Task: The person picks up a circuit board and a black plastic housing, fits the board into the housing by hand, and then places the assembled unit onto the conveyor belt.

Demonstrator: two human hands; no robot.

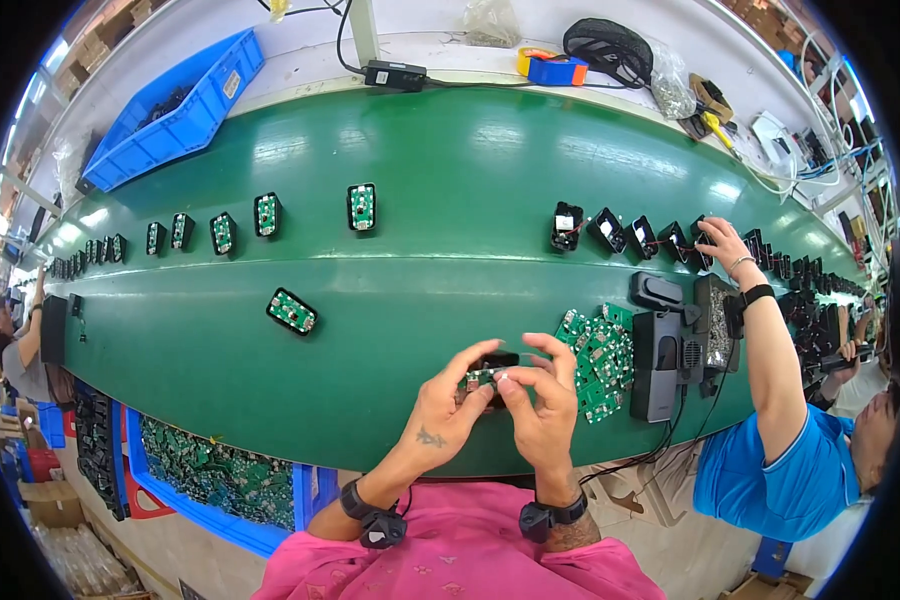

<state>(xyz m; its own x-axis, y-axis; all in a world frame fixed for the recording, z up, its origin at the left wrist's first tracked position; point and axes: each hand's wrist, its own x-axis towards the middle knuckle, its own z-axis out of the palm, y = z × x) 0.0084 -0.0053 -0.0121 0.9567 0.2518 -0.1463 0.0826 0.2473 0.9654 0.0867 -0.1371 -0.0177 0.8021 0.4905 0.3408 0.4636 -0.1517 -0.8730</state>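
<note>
Pile (600, 360): loose green circuit boards, heaped on the green table (410, 290); landmark for all entries below.

Board (480, 379): one, green; left of the pile, between both hands, at the mouth of the case. Whether it is seated cannot be told; fingers cover much of it.

Case (503, 361): one, black; left of the pile, partly hidden by the hands.

Left hand (436, 412): left of the pile; narrow, fingers and thumb curled about the case and the board's left part. Black wristband (372, 515) below.

Right hand (544, 412): just left of the pile; narrow, thumb and forefinger drawn together on the board's right end, other fingers arched above. Black wristband (554, 516) below.

Filled case (292, 311): one, black with green board; well left of the pile, lying apart.

Filled row (223, 234): similar cases, spaced out; beyond the pile, to its left.

Case row (607, 231): black cases, some with red wires; beyond the pile, running rightward. A co-worker's hand (727, 246) reaches into it.

Device (656, 365): dark grey, upright; just right of the pile.

Parts box (718, 322): small metal pieces; right of the pile, past the device.

Crate (306, 495): blue, full of boards; well left of the pile, nearer the wearer.
</note>
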